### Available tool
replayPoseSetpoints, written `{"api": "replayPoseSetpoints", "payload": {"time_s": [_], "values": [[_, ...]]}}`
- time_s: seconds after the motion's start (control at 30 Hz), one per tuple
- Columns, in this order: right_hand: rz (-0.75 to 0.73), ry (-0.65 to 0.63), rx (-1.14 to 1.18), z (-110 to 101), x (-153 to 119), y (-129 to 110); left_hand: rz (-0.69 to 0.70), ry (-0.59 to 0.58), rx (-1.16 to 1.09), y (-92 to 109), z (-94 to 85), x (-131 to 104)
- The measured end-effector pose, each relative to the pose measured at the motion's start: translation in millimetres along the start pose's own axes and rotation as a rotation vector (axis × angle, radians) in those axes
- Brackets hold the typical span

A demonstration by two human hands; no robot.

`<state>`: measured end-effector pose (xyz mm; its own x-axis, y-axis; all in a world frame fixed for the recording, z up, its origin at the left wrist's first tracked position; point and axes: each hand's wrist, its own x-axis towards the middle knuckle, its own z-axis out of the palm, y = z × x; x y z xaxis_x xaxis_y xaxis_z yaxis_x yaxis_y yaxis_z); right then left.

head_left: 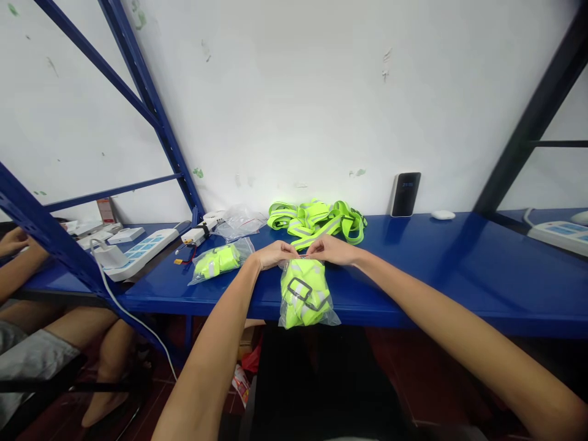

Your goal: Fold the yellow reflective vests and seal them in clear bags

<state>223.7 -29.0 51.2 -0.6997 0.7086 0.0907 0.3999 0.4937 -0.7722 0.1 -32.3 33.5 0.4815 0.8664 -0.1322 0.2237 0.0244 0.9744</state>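
Between my two hands hangs a clear zip bag (304,294) with a folded neon-yellow reflective strap and dark buckles inside, over the table's front edge. My left hand (277,253) pinches the top edge of the bag at its left. At the right part of the same edge, the fingers of my right hand (333,250) are closed on it. Behind my hands lies a loose heap of neon-yellow reflective straps (316,219). A second filled bag (219,261) rests flat on the table, left of my left hand.
The blue table (441,269) runs along a white wall. Crumpled clear bags (239,222) and a white device with wires (196,234) lie at the left. A dark phone-like device (405,195) stands at the back, beside a white case (443,215). A power strip (144,252) and another person's hand (13,241) are far left.
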Motion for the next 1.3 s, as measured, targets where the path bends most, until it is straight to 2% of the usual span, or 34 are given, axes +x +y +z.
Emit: {"api": "replayPoseSetpoints", "payload": {"time_s": [0.23, 0.7, 0.97, 1.17, 1.3], "values": [[0.022, 0.056, 0.004, 1.3, -1.1, -4.6, -0.038, -0.007, 0.05, -0.2, 0.6, 2.4], [0.009, 0.079, 0.03, 5.4, 5.7, 4.7, -0.006, 0.02, 0.037, -3.9, -1.3, 4.1], [0.0, 0.085, 0.055, 11.9, 10.9, 7.9, 0.013, -0.032, 0.095, -3.6, -2.2, 7.1], [-0.132, 0.063, 0.053, 11.0, 9.6, 9.4, 0.009, -0.034, 0.086, -3.3, 0.7, 3.1], [-0.157, 0.051, 0.024, 8.7, 9.6, 9.9, -0.015, -0.032, 0.059, -4.0, 3.6, 2.0]]}}
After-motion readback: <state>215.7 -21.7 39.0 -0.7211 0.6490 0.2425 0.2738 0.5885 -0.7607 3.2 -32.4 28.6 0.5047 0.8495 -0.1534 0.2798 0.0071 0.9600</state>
